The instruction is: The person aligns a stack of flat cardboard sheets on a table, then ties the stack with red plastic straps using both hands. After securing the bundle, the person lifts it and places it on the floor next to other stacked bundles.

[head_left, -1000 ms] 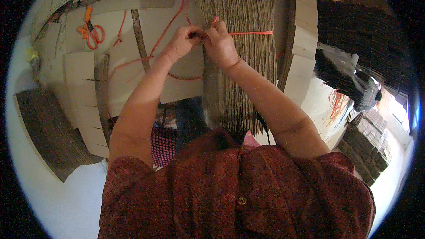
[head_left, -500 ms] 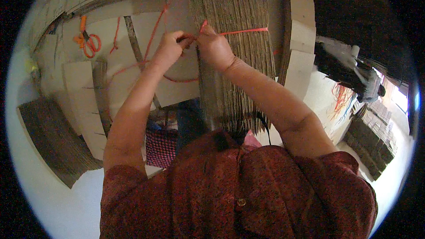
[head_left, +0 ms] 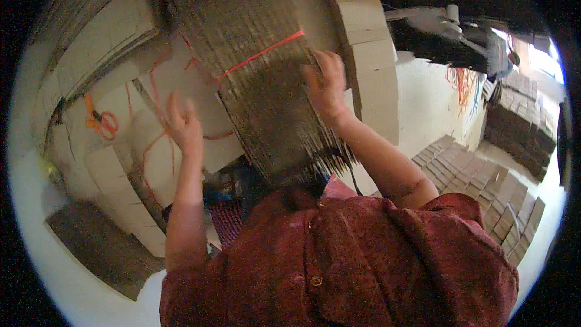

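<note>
A thick bundle of brown corrugated cardboard pieces point(head_left: 266, 106) lies in front of me, slanting up to the left. One band of red string point(head_left: 260, 56) crosses it. Beside the bundle's right edge is my right hand point(head_left: 328, 88), fingers apart and slightly bent; whether it touches the cardboard I cannot tell. My left hand point(head_left: 184, 124), smeared a little by motion, is raised off to the left of the bundle, fingers extended and holding nothing. Beneath it, loose red string point(head_left: 171, 151) trails over pale cardboard. Farther left lie orange-handled scissors point(head_left: 104, 123).
Pale cardboard point(head_left: 372, 63) lines the bundle's right side. More cardboard stacks stand at the right point(head_left: 484, 191), far right point(head_left: 520, 136) and lower left point(head_left: 100, 242). Red and blue strings point(head_left: 463, 88) hang at the right. A checked cloth point(head_left: 226, 221) shows below my left hand.
Both hands have let go of the red string at the bundle's left edge and moved apart, the right one to the right side. The view has turned, so the bundle now slants.
</note>
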`<state>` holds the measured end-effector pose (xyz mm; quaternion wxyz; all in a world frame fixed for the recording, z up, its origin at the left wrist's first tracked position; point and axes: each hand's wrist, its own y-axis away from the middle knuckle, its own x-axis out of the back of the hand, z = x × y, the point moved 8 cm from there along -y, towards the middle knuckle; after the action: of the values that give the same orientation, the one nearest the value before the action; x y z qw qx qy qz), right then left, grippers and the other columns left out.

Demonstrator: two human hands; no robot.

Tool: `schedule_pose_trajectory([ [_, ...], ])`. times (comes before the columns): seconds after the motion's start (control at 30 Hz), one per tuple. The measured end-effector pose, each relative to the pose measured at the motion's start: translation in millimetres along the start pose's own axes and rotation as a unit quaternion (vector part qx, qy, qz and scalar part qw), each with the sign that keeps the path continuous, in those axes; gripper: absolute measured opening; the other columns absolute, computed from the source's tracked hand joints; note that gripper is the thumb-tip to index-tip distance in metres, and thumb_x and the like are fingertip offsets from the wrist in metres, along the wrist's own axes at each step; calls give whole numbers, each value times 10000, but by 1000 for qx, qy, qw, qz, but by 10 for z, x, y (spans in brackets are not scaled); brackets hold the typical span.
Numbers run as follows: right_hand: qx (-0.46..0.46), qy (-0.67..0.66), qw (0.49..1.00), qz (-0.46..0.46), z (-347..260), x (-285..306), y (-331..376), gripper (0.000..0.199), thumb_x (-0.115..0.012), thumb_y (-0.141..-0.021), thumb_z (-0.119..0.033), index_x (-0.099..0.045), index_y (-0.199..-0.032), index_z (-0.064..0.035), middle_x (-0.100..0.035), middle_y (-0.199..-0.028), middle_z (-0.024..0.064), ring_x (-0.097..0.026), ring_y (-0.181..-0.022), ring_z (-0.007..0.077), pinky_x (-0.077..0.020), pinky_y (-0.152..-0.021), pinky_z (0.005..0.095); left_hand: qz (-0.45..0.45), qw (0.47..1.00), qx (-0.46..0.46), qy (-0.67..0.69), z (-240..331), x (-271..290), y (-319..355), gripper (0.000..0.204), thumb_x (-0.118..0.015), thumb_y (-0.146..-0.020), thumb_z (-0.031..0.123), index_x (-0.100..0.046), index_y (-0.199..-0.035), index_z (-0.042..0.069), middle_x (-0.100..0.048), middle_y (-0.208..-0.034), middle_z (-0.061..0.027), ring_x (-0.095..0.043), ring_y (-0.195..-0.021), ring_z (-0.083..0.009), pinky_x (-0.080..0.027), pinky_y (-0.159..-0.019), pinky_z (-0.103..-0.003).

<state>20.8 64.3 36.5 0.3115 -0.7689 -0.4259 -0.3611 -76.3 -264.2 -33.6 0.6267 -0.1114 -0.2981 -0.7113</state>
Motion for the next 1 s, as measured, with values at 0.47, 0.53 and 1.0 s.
schedule_pose_trajectory([
  [0.47,-434,-176,875,-120,1894,-620,827,522,-527,-856,-459,-646,-760,41,-616,-694,231,-600,-659,342,-447,-647,465,-110,898,-369,-212,1620,-1118,626,480,-595,-814,209,-467,-1240,30,-374,-1369,-149,-307,-1276,-345,-230,-1040,-487],
  [0.53,-461,-125,870,-122,1859,-567,569,488,-581,-825,-441,-652,-780,40,-639,-743,215,-616,-682,336,-467,-645,451,-208,844,-443,-220,1928,-1715,1001,407,-625,-777,208,-561,-1150,60,-410,-1351,-110,-295,-1287,-329,-192,-1039,-535],
  [1.0,-239,-27,937,-255,1731,-1124,158,157,-549,-779,-67,-639,-892,-5,-659,-864,132,-625,-829,277,-503,-722,362,-379,744,-498,-234,1657,-2093,1506,253,-690,-718,301,-635,-853,95,-510,-1103,-48,-369,-1213,-272,-86,-1021,-632],
])
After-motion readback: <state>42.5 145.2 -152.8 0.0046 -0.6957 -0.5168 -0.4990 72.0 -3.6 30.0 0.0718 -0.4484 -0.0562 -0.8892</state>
